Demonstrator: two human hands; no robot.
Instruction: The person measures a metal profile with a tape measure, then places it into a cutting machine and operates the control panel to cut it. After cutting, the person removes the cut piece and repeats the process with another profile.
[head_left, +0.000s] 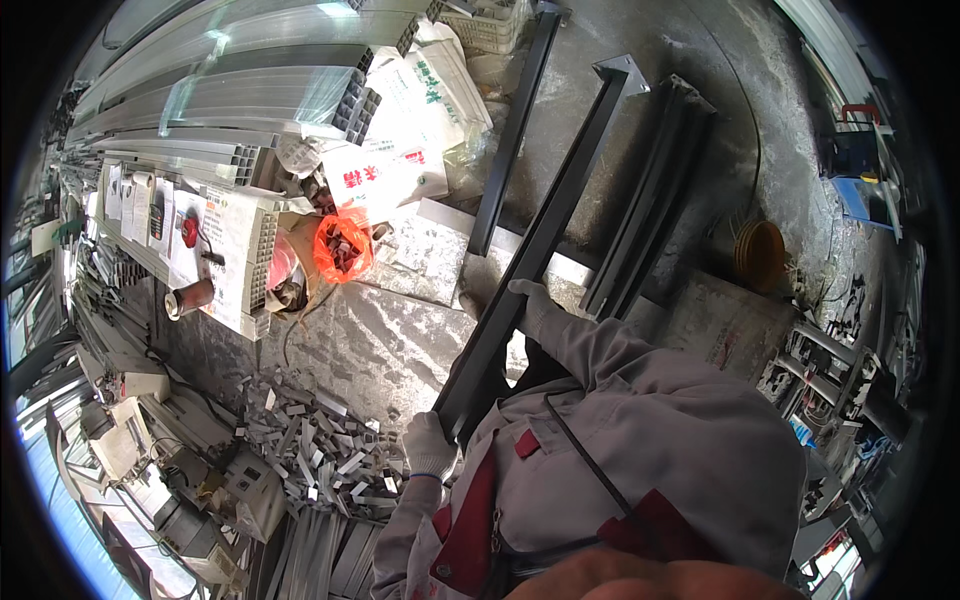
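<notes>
A long dark grey metal bar (545,230) runs slantwise in front of me, with a pale square plate (622,75) on its far end. My left hand (430,445), in a white knit glove, is closed around the near end. Farther up, my right hand (530,303), also gloved, grips the bar from its right side; some of its fingers are hidden. Another dark bar (515,130) lies to the left. On the right rests a group of dark bars (655,190).
Stacked metal profiles (240,90) fill the upper left, beside white sacks (400,170) and an orange bag (343,248). Metal offcuts (320,450) are heaped at the lower left. A yellow-brown round container (760,255) stands at the right.
</notes>
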